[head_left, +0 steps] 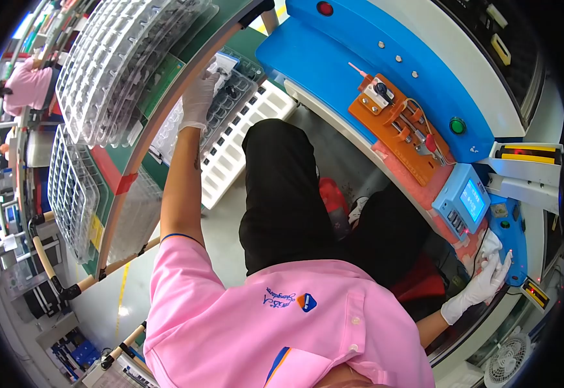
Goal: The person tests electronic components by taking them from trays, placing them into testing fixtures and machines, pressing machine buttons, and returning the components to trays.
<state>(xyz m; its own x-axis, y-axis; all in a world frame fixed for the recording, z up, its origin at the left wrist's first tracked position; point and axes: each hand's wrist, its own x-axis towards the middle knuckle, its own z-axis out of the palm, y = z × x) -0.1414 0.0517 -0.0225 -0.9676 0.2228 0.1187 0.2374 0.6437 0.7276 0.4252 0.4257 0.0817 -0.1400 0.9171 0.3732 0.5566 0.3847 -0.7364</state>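
My left hand (197, 102), in a white glove, reaches over a clear plastic tray (230, 97) of small dark parts at the upper left. Its fingers are curled down at the tray's far side; what they hold, if anything, is too small to make out. Right beside that tray lies a white slotted tray (220, 176). Far to the right, my gloved right hand (482, 284) rests by the blue machine's near end, fingers stretched out beside a crumpled white cloth (489, 244) and a small blue control box (507, 226).
An orange fixture (398, 126) with metal clamps sits on the blue machine bed (333, 58), near a green button (457, 126) and a lit display (470, 199). Stacked clear trays (123, 64) fill the left rack. Another person in pink (28, 87) is farther left.
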